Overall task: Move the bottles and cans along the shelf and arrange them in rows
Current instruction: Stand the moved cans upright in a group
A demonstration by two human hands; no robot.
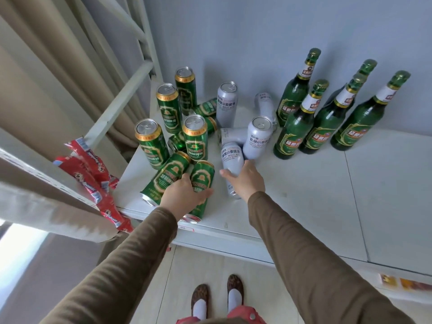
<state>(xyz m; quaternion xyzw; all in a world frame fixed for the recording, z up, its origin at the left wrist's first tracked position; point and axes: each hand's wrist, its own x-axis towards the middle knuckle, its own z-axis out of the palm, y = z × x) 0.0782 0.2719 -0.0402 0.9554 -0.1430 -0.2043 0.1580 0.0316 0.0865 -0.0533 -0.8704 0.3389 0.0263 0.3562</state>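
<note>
White shelf (pixel 304 195) held toppled cans at nine o'clock and upright bottles (pixel 327 118) at two, while the left hand (pixel 182 195) curled over a green can (pixel 202 181) and the right hand (pixel 245 181) wrapped a silver can (pixel 231 157), both likely light, smooth, best gripped mid-body.

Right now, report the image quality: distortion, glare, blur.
Head view: wide-angle distortion fans the green bottles outward and bows the shelf edge; soft daylight glints on the can tops; the red packets and the frame's edges look blurred; both hands stay fairly sharp.
</note>
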